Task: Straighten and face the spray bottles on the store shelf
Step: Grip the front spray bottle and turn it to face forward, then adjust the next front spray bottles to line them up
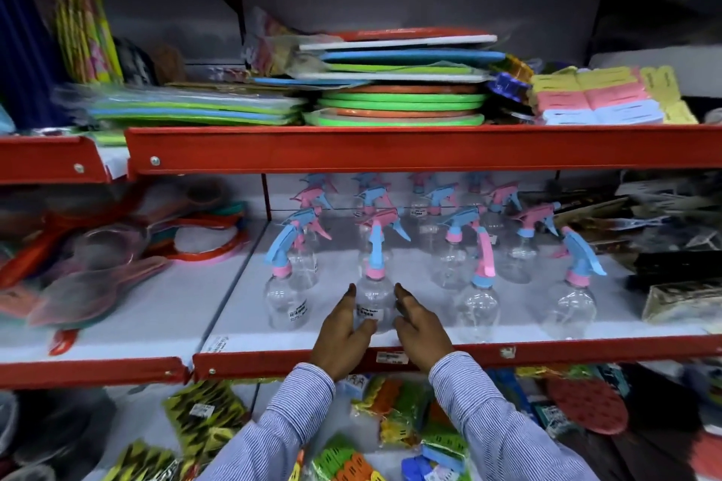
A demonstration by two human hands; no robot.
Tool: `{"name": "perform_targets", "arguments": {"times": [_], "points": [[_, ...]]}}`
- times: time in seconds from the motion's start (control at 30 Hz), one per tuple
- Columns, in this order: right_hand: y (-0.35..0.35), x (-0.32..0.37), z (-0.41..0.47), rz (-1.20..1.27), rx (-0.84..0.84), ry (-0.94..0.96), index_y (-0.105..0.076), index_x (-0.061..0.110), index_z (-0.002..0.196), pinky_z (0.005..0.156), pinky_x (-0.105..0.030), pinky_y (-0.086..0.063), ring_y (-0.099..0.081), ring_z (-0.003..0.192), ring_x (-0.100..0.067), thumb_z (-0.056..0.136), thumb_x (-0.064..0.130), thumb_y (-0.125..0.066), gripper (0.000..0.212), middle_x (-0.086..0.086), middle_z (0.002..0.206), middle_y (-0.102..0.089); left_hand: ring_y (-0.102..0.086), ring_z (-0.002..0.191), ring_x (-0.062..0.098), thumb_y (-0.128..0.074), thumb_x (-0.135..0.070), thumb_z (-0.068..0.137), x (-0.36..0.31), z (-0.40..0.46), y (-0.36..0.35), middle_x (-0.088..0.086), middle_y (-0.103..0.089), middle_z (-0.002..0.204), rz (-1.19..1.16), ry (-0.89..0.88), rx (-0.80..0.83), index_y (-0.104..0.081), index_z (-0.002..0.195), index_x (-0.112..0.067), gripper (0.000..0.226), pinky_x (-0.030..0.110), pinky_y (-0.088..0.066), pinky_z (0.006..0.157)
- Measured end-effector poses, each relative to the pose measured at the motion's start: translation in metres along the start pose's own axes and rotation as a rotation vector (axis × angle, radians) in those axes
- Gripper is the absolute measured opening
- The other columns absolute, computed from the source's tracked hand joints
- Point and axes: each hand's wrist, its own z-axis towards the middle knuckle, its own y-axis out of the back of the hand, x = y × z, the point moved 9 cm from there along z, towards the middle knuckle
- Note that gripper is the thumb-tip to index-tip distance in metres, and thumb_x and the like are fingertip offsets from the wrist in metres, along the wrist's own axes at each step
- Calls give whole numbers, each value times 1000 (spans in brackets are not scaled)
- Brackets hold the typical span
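Observation:
Several clear spray bottles with pink and blue trigger heads stand in rows on the white middle shelf [429, 332]. My left hand [342, 332] and my right hand [420, 328] cup the front-row bottle [374, 297] from either side, fingers against its clear body. Its trigger head points away and to the right, and a barcode label shows on its front. Neighbouring front bottles stand at the left [284, 301], at the right [478, 305] and further right [576, 308], with heads turned different ways.
The shelf's red front lip [547, 349] runs just below my hands. Plastic scoops and rings [117, 254] lie to the left, dark boxes [676, 269] to the right. Stacked coloured boards [398, 90] fill the shelf above; packaged goods [390, 422] lie below.

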Motion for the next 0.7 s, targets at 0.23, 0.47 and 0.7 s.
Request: {"name": "perform_targets", "arguments": {"times": [0.23,0.47,0.7], "points": [[6,1,-15,-47,-12,45,-24,15,146,110,-27,-32,-39,136,-19,93,10,-43,57,-7,150,-38,-40,118,-7,-53,-8,89,-6,-17,-2,-38,-36,122,37,-75,-2,-29,125,-41,54,-13,-20,83],[7,6,-38,-128,-43,172,-10,17,149,117,-29,-23,-21,145,-17,92,15,-48,69,-4,158,-18,-25,143,9,-52,-23,92,-6,-39,0,-4,-29,155,142,-61,-8,-21,149,-16,65,19,-19,114],[-13,37,-74,-500,-218,472,2,13,149,121,-37,0,14,147,-17,91,23,-36,70,-6,160,8,9,150,9,-36,-49,91,8,-81,29,-6,1,163,440,-156,-188,-4,151,-23,73,36,-3,124]]}}
